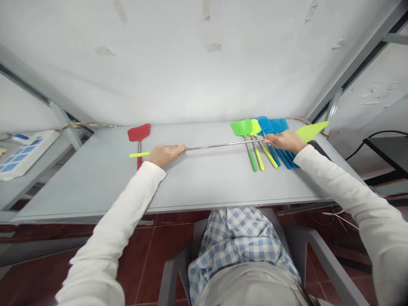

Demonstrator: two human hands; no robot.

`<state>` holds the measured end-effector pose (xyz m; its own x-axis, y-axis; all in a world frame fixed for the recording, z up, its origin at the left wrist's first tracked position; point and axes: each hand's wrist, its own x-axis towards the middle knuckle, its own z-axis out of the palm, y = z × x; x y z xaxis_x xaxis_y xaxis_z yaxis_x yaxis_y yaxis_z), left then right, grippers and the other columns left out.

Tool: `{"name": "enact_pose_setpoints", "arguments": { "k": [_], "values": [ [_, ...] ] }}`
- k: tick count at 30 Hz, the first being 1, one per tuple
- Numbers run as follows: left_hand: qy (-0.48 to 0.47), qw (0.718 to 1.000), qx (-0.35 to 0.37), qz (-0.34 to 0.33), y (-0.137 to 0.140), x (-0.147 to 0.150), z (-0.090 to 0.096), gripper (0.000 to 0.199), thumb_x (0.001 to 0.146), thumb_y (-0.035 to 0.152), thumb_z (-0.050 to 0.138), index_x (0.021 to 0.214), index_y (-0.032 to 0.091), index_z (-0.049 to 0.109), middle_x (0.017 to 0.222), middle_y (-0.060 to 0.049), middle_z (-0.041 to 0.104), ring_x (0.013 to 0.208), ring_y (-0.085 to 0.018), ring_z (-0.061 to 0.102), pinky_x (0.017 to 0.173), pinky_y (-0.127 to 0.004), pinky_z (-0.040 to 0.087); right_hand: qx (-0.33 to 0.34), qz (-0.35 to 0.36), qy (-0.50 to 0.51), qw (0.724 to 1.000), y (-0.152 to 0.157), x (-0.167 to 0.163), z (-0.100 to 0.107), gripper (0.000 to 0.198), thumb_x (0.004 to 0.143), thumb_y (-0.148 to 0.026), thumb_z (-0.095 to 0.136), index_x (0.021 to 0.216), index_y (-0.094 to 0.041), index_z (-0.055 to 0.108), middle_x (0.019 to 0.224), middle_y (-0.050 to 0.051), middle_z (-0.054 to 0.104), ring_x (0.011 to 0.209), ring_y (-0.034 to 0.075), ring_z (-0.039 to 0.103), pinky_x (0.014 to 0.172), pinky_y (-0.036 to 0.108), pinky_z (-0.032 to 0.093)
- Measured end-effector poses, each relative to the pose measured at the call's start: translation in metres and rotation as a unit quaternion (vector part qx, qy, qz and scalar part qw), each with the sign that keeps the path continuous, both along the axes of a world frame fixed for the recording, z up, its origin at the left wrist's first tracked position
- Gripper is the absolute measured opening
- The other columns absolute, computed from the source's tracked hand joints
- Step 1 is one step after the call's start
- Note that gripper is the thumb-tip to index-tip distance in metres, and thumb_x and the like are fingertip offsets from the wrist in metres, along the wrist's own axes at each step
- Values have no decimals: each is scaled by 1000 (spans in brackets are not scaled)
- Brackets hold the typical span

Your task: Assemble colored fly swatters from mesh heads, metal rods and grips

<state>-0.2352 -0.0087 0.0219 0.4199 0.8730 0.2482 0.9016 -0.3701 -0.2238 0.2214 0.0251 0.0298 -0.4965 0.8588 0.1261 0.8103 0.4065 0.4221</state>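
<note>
A yellow-green fly swatter [223, 145] with a long extended metal rod is held level above the table between both hands. My left hand [167, 155] is closed around it near the handle, whose yellow-green end sticks out to the left. My right hand [284, 141] grips the rod close to the swatter's flat head, which points out to the right. Beneath the left hand lies a red fly swatter [139, 133], its handle partly covered. Under and beside the right hand lie a green fly swatter [242, 127], yellow-green ones [260, 165] and several blue fly swatters [279, 125], partly overlapping.
The grey table [204, 182] stands against a white wall with tape scraps. A dark object [319, 151] lies beyond the right forearm. Metal frame posts rise at both sides. At far left a side shelf carries a white and blue board [24, 155]. Thin wires run along the back edge.
</note>
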Motion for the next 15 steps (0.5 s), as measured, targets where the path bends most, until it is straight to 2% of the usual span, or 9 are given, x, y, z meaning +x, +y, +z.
{"name": "enact_pose_setpoints", "arguments": {
  "k": [2, 5, 9, 12, 15],
  "values": [
    [2, 1000, -11, 13, -2, 6, 2, 35, 93, 39, 33, 73, 22, 56, 63, -4, 64, 51, -13, 51, 49, -26, 20, -2, 4, 11, 1000, 0, 1, 0, 63, 96, -58, 18, 80, -19, 64, 62, 5, 61, 52, 14, 45, 55, 29, 13],
    [-15, 999, -33, 9, -2, 11, 8, 34, 92, 44, 35, 76, 23, 57, 70, -4, 67, 57, -15, 55, 52, -26, 23, -3, 50, 27, 998, -3, 1, 4, 51, 99, -48, 24, 84, -18, 62, 72, 6, 62, 60, 15, 48, 57, 28, 20],
    [-37, 997, -54, 45, -2, -6, 16, 31, 87, 49, 41, 81, 25, 59, 72, -3, 69, 63, -16, 58, 54, -26, 24, 25, 101, 13, 994, -6, 10, 15, 39, 98, -36, 32, 82, -15, 61, 85, 13, 62, 75, 18, 50, 68, 31, 29],
    [-18, 995, -36, 93, -4, -28, 16, 30, 86, 48, 42, 81, 25, 61, 76, -4, 71, 65, -17, 59, 54, -26, 22, 42, 77, 4, 996, -3, 27, 23, 47, 99, -40, 27, 79, -14, 61, 82, 15, 61, 74, 17, 49, 70, 34, 28],
    [2, 993, -22, 120, -7, -46, 9, 31, 87, 45, 41, 82, 23, 64, 76, -6, 71, 66, -19, 60, 54, -27, 22, 66, 10, 11, 998, 8, 46, 25, 68, 100, -49, 6, 88, -14, 64, 79, 14, 61, 65, 14, 46, 64, 35, 24]
  ]
}}
